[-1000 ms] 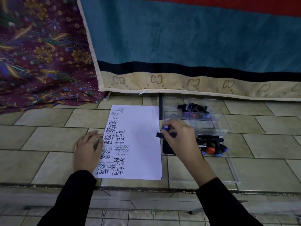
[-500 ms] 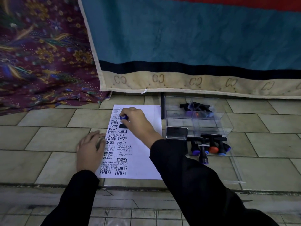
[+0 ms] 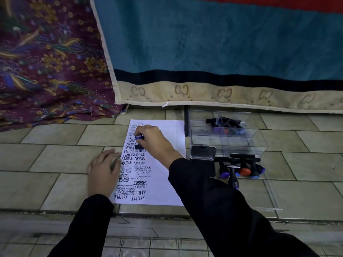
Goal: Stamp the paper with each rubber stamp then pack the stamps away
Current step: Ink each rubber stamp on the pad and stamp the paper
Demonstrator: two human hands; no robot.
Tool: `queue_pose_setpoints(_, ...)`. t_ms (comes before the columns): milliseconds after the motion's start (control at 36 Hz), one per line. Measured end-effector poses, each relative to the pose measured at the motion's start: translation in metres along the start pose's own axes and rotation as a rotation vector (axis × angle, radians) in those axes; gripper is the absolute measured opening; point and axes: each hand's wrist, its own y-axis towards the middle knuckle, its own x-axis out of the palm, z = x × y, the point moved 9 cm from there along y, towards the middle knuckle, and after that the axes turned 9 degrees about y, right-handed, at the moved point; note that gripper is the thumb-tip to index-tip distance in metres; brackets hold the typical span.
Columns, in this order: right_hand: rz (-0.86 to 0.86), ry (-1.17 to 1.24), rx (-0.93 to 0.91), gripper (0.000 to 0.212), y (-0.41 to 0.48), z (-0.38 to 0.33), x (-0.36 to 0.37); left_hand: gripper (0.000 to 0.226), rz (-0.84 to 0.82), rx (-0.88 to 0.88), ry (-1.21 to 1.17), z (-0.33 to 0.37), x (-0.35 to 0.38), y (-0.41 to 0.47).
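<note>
A: Right, your right hand point(image 3: 154, 140) has its grip clamped on the blue-capped rubber stamp point(image 3: 139, 140). The black base is down on the paper point(image 3: 163, 175), upper part of the printed column, just above the "SAMPLE" lines.

B: And the left?

A: Your left hand point(image 3: 103, 173) is flat, fingers spread, clamped on nothing. It pins the paper's left edge to the tiled floor point(image 3: 55, 164).

B: What does the next move turn on?

A: Direction. The ink pad point(image 3: 202, 152) and the loose stamps point(image 3: 241, 166) lie to the right of your grip and a bit nearer you, off the paper's right edge. The clear box point(image 3: 228, 138) sits just behind the pad, some stamps already inside. Your right hand is the nearer one; the left is on the far side of the sheet.

B: Stamp axis?

A: Base bar runs roughly left-right, in line with the print rows; handle about upright, though your fingers hide most of it. My read: lift straight up to avoid a smear, then carry right.

B: Progress?

A: Many prints down; several stamps are not yet boxed. Whether this one printed clean, cannot tell.
</note>
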Motion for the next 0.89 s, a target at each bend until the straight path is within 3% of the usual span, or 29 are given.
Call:
queue_pose_setpoints(556,0.005,-0.061,-0.006,0.006,-0.002,-0.004,0.004,0.019,-0.015,-0.013,-0.003,0.0,0.0,0.0)
queue_pose_setpoints(667,0.023,-0.031,-0.012,0.007,-0.01,-0.001,0.003,0.033,-0.027,-0.018,-0.018,0.002,-0.001,-0.001)
queue_pose_setpoints(889,0.342,0.217,-0.039,0.011,-0.049,0.008,-0.067,0.017,-0.005,-0.002,0.012,0.001,0.0,0.0)
